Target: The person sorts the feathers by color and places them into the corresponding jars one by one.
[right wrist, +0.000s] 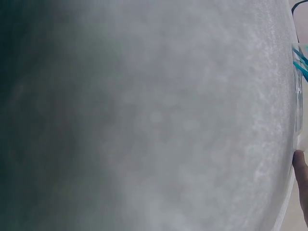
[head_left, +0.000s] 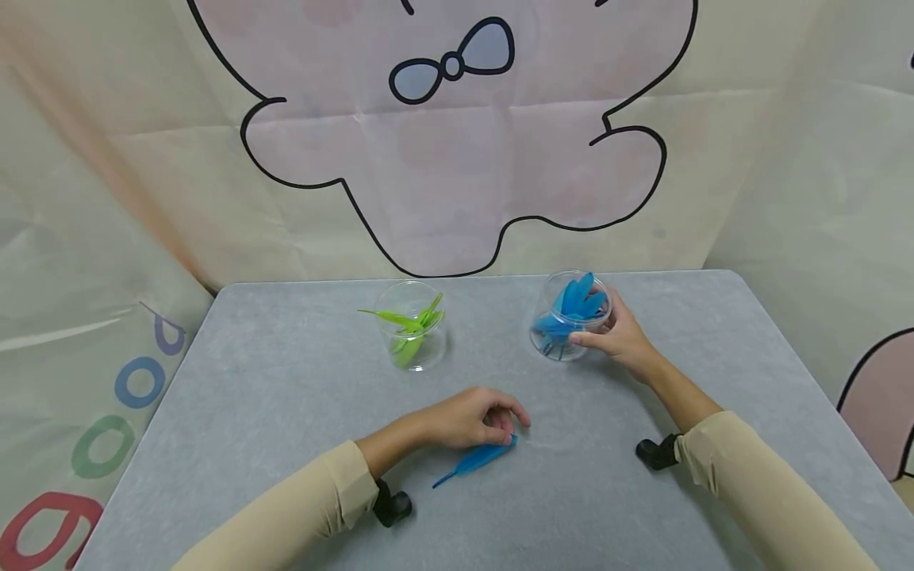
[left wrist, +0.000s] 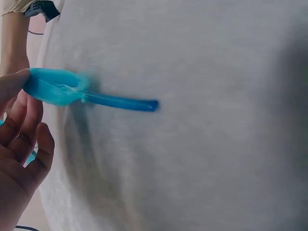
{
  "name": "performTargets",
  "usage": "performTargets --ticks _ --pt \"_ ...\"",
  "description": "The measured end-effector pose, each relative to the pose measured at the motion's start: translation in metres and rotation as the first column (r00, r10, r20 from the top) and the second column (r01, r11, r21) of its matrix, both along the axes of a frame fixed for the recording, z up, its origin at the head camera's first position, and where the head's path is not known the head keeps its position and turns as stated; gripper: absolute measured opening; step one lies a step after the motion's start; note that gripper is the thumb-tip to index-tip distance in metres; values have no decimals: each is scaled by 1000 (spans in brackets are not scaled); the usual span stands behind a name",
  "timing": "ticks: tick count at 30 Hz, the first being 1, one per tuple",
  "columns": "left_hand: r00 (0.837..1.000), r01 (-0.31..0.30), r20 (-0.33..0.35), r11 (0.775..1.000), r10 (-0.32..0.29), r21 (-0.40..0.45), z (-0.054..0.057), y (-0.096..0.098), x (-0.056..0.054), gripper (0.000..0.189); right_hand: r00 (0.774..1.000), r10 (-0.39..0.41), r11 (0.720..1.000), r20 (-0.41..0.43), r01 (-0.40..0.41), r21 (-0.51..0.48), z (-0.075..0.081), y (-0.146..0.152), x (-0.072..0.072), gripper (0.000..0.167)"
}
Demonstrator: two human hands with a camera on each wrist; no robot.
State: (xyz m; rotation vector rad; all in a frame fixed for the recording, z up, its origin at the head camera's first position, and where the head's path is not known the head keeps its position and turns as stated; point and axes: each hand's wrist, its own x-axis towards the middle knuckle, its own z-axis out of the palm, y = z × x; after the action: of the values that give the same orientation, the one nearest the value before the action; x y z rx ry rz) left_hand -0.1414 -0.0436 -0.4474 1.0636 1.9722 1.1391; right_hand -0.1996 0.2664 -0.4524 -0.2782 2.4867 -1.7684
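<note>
A blue feather is pinched at its soft tip between the thumb and fingers of my left hand. In the left wrist view the bare quill of this feather points away from the hand, over the grey surface. My right hand holds a clear plastic cup from its right side, thumb at the front and the other fingers partly hidden behind it. Several blue feathers stand in that cup. At the right wrist view's edge, one finger shows below the cup.
A second clear cup with several green feathers stands to the left on the grey table. One green feather sticks out past its rim. Behind the table hangs a cloth backdrop with a cartoon figure.
</note>
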Motion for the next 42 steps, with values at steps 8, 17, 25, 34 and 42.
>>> performTargets --ticks 8,17,25,34,42 --pt "998 4 -62 1000 -2 30 12 19 -11 23 1000 -4 1000 -19 4 1 -2 -1 0 92" --pt "986 -63 -149 992 79 113 34 38 -29 25 1000 -4 1000 -26 4 4 -4 -1 1 89" --pt "972 -117 -177 972 154 201 55 48 -42 24 1000 -1 1000 -31 1 -25 -5 0 1 85" --pt "958 -146 -195 944 209 295 75 57 -54 26 999 2 1000 -33 -3 -26 -7 0 1 83" --pt "938 -191 -206 911 279 365 92 63 -66 26 999 9 999 -34 -10 -41 -7 1 -1 84"
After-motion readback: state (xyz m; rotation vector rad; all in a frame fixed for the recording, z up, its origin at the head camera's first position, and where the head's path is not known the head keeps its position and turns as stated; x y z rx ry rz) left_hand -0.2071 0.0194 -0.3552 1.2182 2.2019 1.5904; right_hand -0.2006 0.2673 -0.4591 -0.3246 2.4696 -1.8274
